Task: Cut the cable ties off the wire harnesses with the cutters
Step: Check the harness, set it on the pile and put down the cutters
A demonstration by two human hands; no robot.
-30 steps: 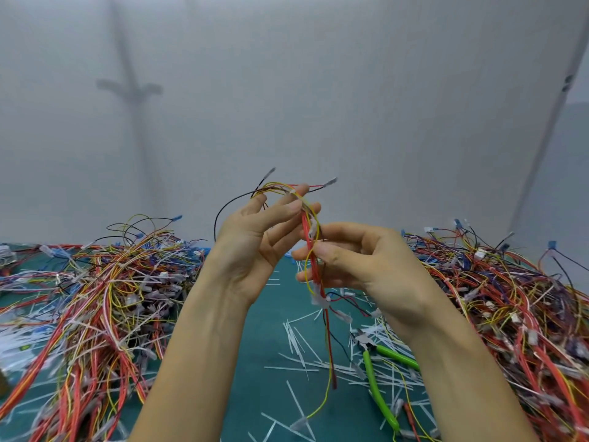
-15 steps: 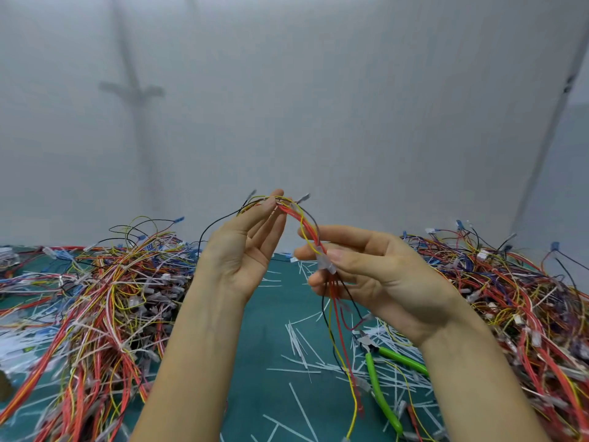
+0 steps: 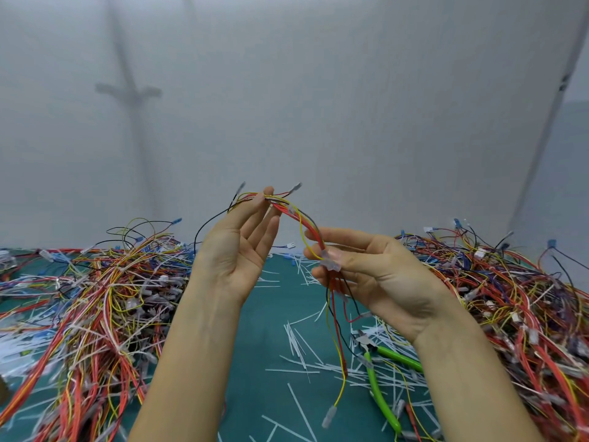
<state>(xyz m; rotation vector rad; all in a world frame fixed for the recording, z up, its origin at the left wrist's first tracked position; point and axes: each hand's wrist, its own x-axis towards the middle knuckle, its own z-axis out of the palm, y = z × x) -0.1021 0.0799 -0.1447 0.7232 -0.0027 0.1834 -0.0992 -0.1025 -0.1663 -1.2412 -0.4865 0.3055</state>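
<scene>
— Fingers [image 3: 251,210] first: what have they got?
— On my feed the left hand [image 3: 236,250] pinches one wire harness [image 3: 310,230] at its upper end, thumb against fingertips. The right hand [image 3: 376,272] pinches it lower down, at a clear plastic piece. It hangs in the air between both hands, tails dangling over the green mat [image 3: 255,346].
— Counts?
— One mat, two piles of harnesses on it: left heap [image 3: 105,301], right heap [image 3: 516,301]. One pair of green-handled cutters [image 3: 381,393] lies untouched below the right wrist. White tie offcuts [image 3: 294,341]: too many to count.
— Changed?
— Since half a second ago, both palms have rolled further towards me.
</scene>
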